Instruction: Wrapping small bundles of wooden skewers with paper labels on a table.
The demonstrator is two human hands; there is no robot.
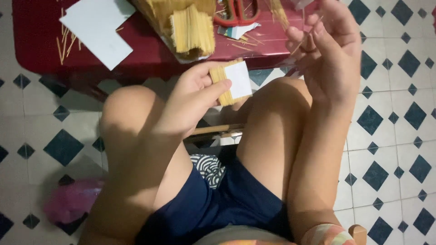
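floor (395, 136) – white tiles, dark diamonds | table (36, 45) – dark red, 12 o'clock, white card (97, 29), loose sticks | left hand (193, 97) grip clamped on stick bundle (231, 81) | right hand (329, 50) grip pinching thin stick (305, 38)

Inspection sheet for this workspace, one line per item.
Surface: dark red table, low, in front of the knees.
Job's things: stick bundle with white card in left hand; thin stick and clear wrap in right hand.
Clutter: white paper, larger stick stack, red scissors, loose sticks.
Hands: both closed on items.
Cables: nothing seen.
Surroundings: white floor tiles with dark diamonds; pink bag.
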